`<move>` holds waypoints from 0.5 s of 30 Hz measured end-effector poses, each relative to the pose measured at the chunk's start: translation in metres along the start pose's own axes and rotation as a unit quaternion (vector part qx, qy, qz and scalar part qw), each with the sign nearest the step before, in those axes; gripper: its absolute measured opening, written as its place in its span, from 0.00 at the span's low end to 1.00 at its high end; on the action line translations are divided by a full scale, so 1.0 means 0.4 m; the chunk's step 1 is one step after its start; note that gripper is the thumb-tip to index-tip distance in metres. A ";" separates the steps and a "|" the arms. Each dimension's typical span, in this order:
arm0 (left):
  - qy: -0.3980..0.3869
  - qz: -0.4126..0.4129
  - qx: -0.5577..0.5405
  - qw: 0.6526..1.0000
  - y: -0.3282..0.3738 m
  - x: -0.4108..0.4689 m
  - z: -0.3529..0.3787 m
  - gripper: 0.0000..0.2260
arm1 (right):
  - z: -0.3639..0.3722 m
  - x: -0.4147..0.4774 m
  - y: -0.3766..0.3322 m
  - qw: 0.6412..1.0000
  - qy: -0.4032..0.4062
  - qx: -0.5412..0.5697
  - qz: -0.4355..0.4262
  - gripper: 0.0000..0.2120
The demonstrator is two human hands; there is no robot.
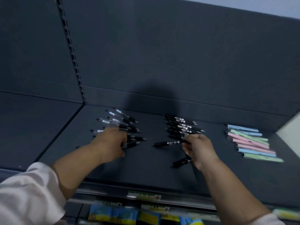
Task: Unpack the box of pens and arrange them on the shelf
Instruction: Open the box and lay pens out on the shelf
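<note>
**Both hands among the pens on the dark shelf**

The person leans in over the shelf [146, 172], both forearms stretched out across it, with a white sleeve [29, 192] pushed up on the left arm.

The left hand [110, 143] lies palm down on the near end of a fanned batch of clear-barrelled pens [120, 120] toward the shelf's left edge. Its fingers are bent down over the nearest ones. The picture is blurred there, and I cannot tell whether they grip a pen or only rest on the batch.

The right hand [198, 150] is near the middle of the shelf. Its thumb and forefinger pinch one end of a black pen [167, 143], which sticks out to the left, roughly level and apart from the rest. The other fingers are curled in. Just behind it, toward the back edge, the black pens [180, 125] lie in a close row. A second black pen [181, 162] lies by the heel of that hand, closer to the front edge.

Pastel pens [250, 142] in blue, green and pink lie side by side toward the right edge, well apart from both hands.

A grey back panel [162, 54] rises behind the shelf, with a slotted upright [71, 51] at its left. Under the front edge there is a label strip [143, 196], and below it hang blue and yellow packets [113, 215].
</note>
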State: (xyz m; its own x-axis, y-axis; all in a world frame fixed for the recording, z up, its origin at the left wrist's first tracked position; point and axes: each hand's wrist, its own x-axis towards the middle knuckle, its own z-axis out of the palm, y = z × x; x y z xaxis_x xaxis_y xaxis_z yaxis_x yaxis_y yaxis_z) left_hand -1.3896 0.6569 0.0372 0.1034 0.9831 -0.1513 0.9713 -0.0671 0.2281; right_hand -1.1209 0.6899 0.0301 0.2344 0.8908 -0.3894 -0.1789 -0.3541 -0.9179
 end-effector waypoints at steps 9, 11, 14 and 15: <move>0.093 0.044 0.094 0.990 -0.025 0.004 0.053 0.12 | -0.010 -0.012 0.037 0.882 -0.015 -0.419 -0.215 0.10; 0.114 0.055 0.106 0.986 -0.023 0.001 0.055 0.17 | 0.009 -0.025 0.048 0.870 -0.059 -0.441 -0.212 0.10; 0.130 0.067 0.096 0.985 -0.018 -0.009 0.050 0.27 | 0.038 -0.038 0.051 0.868 -0.071 -0.436 -0.228 0.08; 0.135 0.065 0.098 0.984 -0.016 -0.013 0.047 0.29 | 0.049 -0.042 0.047 0.866 -0.073 -0.434 -0.239 0.07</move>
State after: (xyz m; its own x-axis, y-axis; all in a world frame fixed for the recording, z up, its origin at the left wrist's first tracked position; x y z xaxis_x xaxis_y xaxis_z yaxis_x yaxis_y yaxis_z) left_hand -1.3922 0.6490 0.0184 0.1946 0.9716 0.1345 0.9790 -0.2009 0.0355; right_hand -1.1469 0.6737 0.0208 -0.0506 0.9987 0.0064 0.7049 0.0402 -0.7082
